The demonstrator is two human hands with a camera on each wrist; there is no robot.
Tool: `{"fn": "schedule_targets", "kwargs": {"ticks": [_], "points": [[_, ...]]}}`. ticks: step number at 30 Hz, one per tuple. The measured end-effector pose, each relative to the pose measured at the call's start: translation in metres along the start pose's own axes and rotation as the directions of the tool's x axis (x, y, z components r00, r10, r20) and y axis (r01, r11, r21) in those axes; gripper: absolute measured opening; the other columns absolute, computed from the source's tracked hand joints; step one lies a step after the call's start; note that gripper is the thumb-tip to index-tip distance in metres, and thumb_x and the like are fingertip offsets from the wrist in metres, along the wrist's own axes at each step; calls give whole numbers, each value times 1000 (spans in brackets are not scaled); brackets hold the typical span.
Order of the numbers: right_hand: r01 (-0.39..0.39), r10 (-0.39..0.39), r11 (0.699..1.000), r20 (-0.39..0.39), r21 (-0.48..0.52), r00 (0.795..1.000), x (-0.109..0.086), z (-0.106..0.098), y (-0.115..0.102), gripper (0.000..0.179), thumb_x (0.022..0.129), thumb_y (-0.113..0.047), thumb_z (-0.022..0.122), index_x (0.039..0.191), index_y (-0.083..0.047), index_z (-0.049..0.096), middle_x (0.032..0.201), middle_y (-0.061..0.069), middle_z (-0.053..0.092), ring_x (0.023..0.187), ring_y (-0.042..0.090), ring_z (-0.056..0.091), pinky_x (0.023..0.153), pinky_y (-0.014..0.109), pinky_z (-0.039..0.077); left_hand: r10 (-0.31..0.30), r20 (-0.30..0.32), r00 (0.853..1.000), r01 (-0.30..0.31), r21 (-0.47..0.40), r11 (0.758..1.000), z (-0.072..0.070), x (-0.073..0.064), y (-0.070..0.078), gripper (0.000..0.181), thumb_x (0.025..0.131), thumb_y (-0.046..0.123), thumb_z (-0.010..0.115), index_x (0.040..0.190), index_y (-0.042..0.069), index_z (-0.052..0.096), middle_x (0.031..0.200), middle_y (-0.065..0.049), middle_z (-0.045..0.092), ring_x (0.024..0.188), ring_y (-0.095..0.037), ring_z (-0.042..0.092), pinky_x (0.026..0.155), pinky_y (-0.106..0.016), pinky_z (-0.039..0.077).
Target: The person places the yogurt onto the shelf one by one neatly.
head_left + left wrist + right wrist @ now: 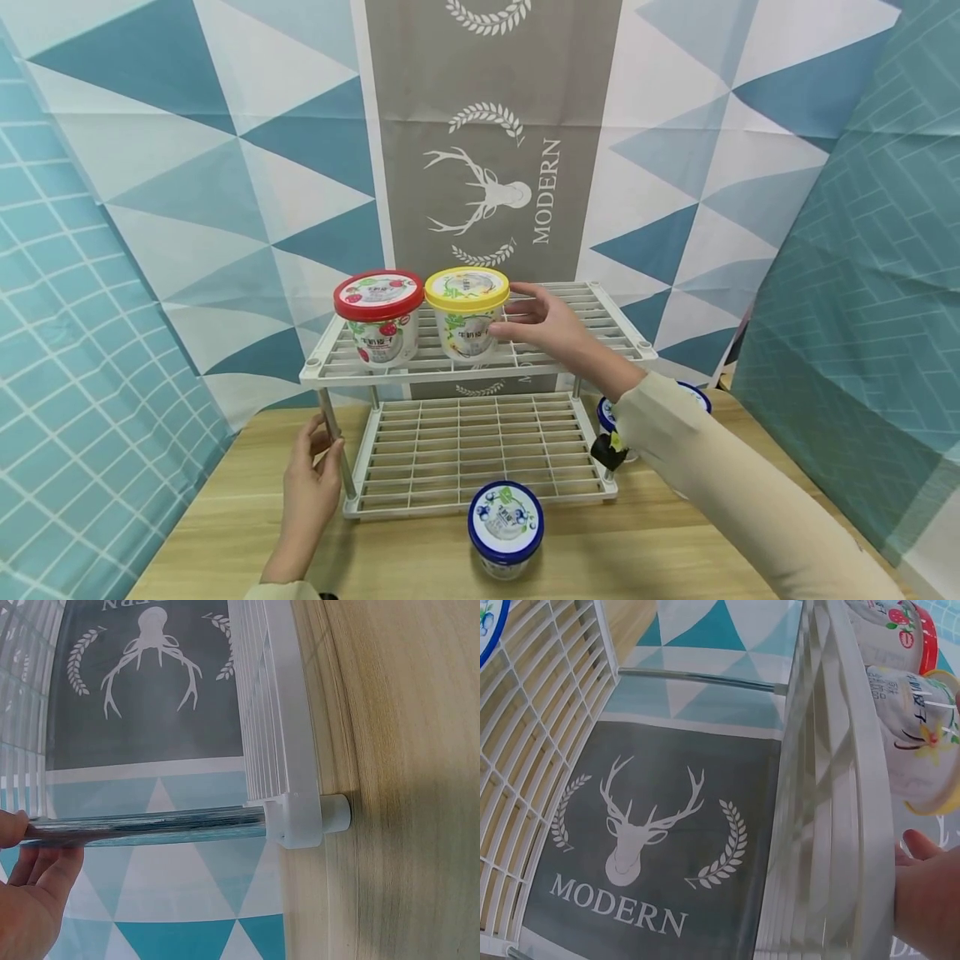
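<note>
A white two-tier rack (480, 377) with metal posts stands on the wooden table. My left hand (311, 483) pinches its front left post (150, 827) between thumb and fingers. On the top tier, a tub with a yellow lid (467, 312) stands upright beside a tub with a red lid (380, 321). My right hand (551, 325) is at the right side of the yellow-lidded tub, thumb by its front and fingers loosely bent near the lid's edge. In the right wrist view that hand (926, 892) shows beside the tub, its thumb hidden.
A blue-lidded tub (506, 529) stands on the table (247, 500) in front of the rack. More blue-lidded tubs (696, 395) stand right of the rack, partly behind my right sleeve (720, 467). A patterned cloth (495, 100) hangs behind the rack.
</note>
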State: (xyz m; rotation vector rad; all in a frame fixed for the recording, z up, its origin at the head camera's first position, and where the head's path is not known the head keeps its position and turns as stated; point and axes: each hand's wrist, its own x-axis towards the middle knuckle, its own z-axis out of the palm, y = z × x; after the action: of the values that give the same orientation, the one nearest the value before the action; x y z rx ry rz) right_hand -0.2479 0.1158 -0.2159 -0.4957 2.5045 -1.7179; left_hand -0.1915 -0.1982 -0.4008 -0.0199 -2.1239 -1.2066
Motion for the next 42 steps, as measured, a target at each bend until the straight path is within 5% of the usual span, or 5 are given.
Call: {"fn": "schedule_targets", "kwargs": {"ticks": [10, 17, 27, 42], "points": [[103, -102, 995, -71, 8, 992, -22, -18, 11, 51, 89, -29, 64, 134, -15, 45, 128, 12, 54, 114, 25, 55, 97, 45, 50, -28, -2, 1000, 28, 18, 999, 2, 1, -6, 46, 89, -7, 55, 132, 1, 42, 99, -12, 58, 98, -31, 60, 78, 6, 41], [130, -130, 991, -104, -9, 986, -43, -28, 20, 46, 90, -29, 63, 131, -15, 48, 124, 12, 56, 103, 13, 58, 92, 38, 53, -45, 4, 999, 45, 24, 999, 1, 1, -7, 45, 90, -7, 54, 132, 1, 41, 100, -10, 57, 99, -31, 59, 78, 7, 40], [173, -172, 985, -64, 3, 983, -73, -32, 25, 44, 91, -22, 60, 131, -10, 46, 125, 16, 54, 105, 7, 58, 89, 16, 51, -44, 7, 999, 44, 18, 999, 1, 0, -5, 46, 90, -7, 54, 133, 1, 41, 100, -10, 56, 99, -31, 58, 79, 7, 40], [176, -176, 984, 11, 33, 984, -104, -25, 53, 43, 90, -18, 61, 128, -2, 48, 119, 16, 58, 108, 21, 59, 87, 19, 53, -34, 4, 999, 34, 15, 999, 4, 1, -5, 46, 90, -6, 54, 133, 2, 41, 101, -14, 58, 98, -24, 58, 79, 7, 40]]}}
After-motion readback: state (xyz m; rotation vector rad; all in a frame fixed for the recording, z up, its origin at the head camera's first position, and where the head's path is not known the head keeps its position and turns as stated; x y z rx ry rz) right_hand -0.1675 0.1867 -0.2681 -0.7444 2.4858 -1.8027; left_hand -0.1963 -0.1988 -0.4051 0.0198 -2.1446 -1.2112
